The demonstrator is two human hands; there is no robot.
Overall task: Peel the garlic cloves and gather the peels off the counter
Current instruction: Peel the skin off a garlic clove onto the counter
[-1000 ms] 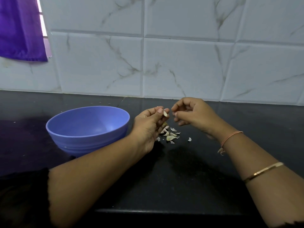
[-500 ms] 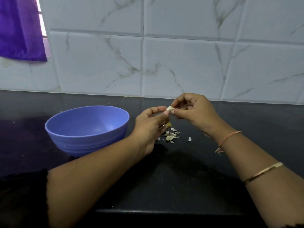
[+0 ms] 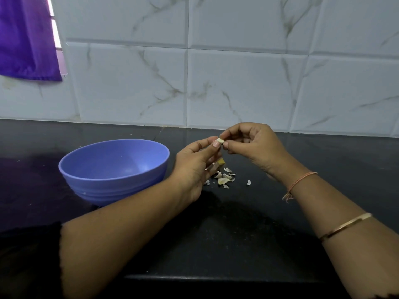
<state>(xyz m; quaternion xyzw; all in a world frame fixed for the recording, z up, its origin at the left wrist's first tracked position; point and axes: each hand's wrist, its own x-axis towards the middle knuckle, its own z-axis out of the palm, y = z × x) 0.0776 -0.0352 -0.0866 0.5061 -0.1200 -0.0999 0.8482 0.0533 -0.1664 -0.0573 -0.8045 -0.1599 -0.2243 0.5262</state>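
Left hand (image 3: 195, 167): raised above the black stone counter (image 3: 248, 234); thumb and forefinger pinched on one end of a small, pale garlic clove (image 3: 219, 140); remaining fingers curled loosely.
Right hand (image 3: 253, 145): fingertips closed on the clove's other end, so both hands hold it between them, clear of the counter; whether a strip of skin is nipped cannot be told.
Papery white garlic peels (image 3: 224, 178): a loose scatter on the counter directly below the hands; one flake (image 3: 249, 182) lies apart to the right.
Round lavender plastic bowl (image 3: 112, 169): just beside the left wrist; interior appears empty.
Risk: the clove looks slick and small, so a hard pull could squirt it from the pinch onto the counter; falling skin may drift wide of the heap; the left forearm might nudge the bowl.
Hidden or unclear: a yellowish object (image 3: 221, 161) half covered by the left fingers, unidentifiable; how much skin remains on the clove; any cloves concealed beneath the hand.
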